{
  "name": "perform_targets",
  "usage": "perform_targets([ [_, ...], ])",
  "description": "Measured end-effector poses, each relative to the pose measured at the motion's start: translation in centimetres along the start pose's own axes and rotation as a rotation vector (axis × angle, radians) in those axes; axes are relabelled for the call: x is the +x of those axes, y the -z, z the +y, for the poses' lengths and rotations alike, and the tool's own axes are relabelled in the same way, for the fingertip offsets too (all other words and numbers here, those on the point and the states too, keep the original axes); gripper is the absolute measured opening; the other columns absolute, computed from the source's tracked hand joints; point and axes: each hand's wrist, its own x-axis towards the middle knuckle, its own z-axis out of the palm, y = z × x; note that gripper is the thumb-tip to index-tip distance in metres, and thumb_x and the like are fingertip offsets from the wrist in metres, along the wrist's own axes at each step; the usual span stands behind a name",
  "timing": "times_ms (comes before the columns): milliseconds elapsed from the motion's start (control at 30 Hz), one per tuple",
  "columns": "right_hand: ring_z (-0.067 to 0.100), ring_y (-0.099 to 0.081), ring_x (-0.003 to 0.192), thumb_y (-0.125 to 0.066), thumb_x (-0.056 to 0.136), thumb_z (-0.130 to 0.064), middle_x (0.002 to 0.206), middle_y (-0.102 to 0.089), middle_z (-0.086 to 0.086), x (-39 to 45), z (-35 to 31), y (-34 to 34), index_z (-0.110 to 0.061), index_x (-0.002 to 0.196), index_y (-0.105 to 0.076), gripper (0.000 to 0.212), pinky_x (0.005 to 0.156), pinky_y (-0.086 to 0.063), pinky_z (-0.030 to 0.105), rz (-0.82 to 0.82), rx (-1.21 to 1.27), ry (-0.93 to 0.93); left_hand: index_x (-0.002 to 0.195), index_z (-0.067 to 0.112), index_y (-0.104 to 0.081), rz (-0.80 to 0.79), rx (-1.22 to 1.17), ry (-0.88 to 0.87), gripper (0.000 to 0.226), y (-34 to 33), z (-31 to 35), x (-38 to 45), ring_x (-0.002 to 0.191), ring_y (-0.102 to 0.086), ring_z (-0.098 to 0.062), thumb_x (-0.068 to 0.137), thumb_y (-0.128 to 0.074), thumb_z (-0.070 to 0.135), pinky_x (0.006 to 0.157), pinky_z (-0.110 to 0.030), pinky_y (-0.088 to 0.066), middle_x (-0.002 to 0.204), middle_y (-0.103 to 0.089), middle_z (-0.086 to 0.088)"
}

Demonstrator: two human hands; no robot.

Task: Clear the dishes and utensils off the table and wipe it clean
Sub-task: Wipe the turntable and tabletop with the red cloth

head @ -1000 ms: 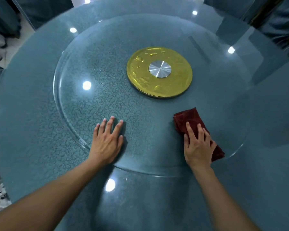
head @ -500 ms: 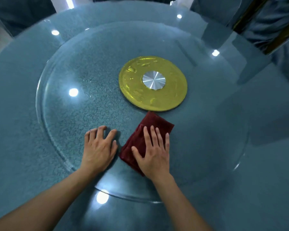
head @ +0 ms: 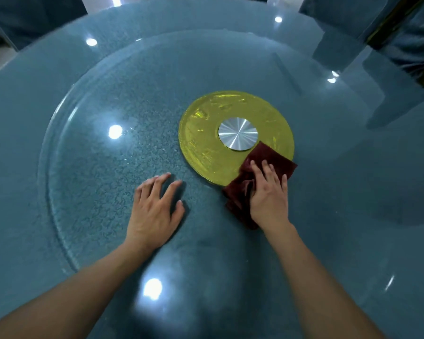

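Head view looks down on a round blue glass counter (head: 22, 148) bearing a clear glass turntable (head: 88, 148) with a yellow disc (head: 201, 143) and silver hub (head: 238, 134) at its centre. The left hand (head: 154, 209) rests flat on the turntable, fingers spread and released. The right hand (head: 268, 196) presses a dark red cloth (head: 272, 155), fingers straight, its far corner overlapping the yellow disc's near right edge.

Blue upholstered chairs (head: 402, 40) ring the far side; ceiling lights glint off glass
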Motion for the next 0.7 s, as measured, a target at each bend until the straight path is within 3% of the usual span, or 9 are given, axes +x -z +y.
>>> perform_targets([
  [67,0.018,-0.013,0.154,-0.040,0.100,-0.034,0.165,-0.024,0.004,0.7,-1.1,-0.2,-0.026,0.155,-0.032,0.056,0.124,0.001,0.049,0.046,0.064,-0.065,0.132,0.018,-0.058,0.007,-0.001,0.019,0.046,-0.2,0.4,0.0,0.127,-0.048,-0.039,0.094,-0.046,0.039,0.109,-0.053,-0.035,0.143,-0.052,-0.011],
  [167,0.021,0.001,0.155,-0.027,0.091,-0.075,0.168,-0.008,0.007,0.3,-4.0,-1.8,-0.025,0.159,-0.015,0.086,0.121,0.016,0.049,0.057,0.031,-0.162,0.132,0.019,-0.059,0.025,0.003,0.017,0.045,-0.4,0.6,-0.2,0.127,-0.048,-0.038,0.093,-0.049,0.039,0.110,-0.052,-0.035,0.143,-0.052,-0.010],
  [200,0.022,0.004,0.155,-0.023,0.088,-0.081,0.168,-0.004,0.008,-0.1,-4.8,-2.3,-0.024,0.160,-0.010,0.093,0.120,0.018,0.050,0.054,-0.007,-0.159,0.132,0.019,-0.059,0.033,0.000,0.008,0.044,-0.4,0.6,-0.2,0.126,-0.048,-0.038,0.093,-0.051,0.038,0.110,-0.052,-0.035,0.142,-0.052,-0.010],
  [333,0.022,-0.013,0.154,-0.030,0.092,-0.055,0.166,-0.019,0.007,-1.4,-5.5,-2.7,-0.025,0.158,-0.024,0.073,0.124,0.001,0.050,0.090,0.009,0.027,0.131,0.019,-0.059,0.029,0.006,-0.003,0.045,-0.4,0.0,0.1,0.125,-0.048,-0.038,0.092,-0.053,0.039,0.109,-0.050,-0.034,0.141,-0.053,-0.009],
  [433,0.016,-0.027,0.150,-0.037,0.093,-0.029,0.160,-0.036,0.000,-1.1,-2.4,-1.6,-0.023,0.154,-0.038,0.061,0.126,-0.008,0.043,0.067,0.116,0.168,0.131,0.020,-0.061,0.031,0.019,-0.034,0.045,-0.2,-0.7,0.5,0.125,-0.050,-0.039,0.093,-0.048,0.039,0.108,-0.048,-0.034,0.141,-0.054,-0.010],
  [533,0.022,-0.047,0.138,-0.045,0.089,-0.004,0.147,-0.053,0.004,-0.6,2.3,0.6,-0.014,0.144,-0.052,0.056,0.122,-0.024,0.042,0.104,0.218,0.229,0.134,0.020,-0.061,0.029,0.090,-0.040,0.044,0.1,-1.0,0.6,0.125,-0.052,-0.040,0.098,-0.042,0.039,0.106,-0.050,-0.035,0.143,-0.054,-0.014],
  [600,0.028,-0.053,0.130,-0.043,0.087,0.002,0.141,-0.057,0.007,-0.8,6.1,2.9,-0.010,0.139,-0.056,0.055,0.115,-0.038,0.045,0.211,0.260,0.239,0.139,0.019,-0.056,0.026,0.102,0.005,0.047,0.1,-0.5,-0.4,0.127,-0.049,-0.043,0.101,-0.039,0.038,0.106,-0.052,-0.034,0.148,-0.049,-0.017],
  [700,0.027,-0.050,0.133,-0.039,0.087,-0.002,0.143,-0.054,0.005,-1.0,12.7,6.0,-0.012,0.138,-0.056,0.055,0.113,-0.039,0.049,0.362,0.258,0.159,0.148,0.014,-0.047,-0.001,0.067,-0.015,0.054,0.6,0.7,-4.4,0.132,-0.045,-0.044,0.101,-0.036,0.038,0.109,-0.054,-0.032,0.155,-0.041,-0.019],
])
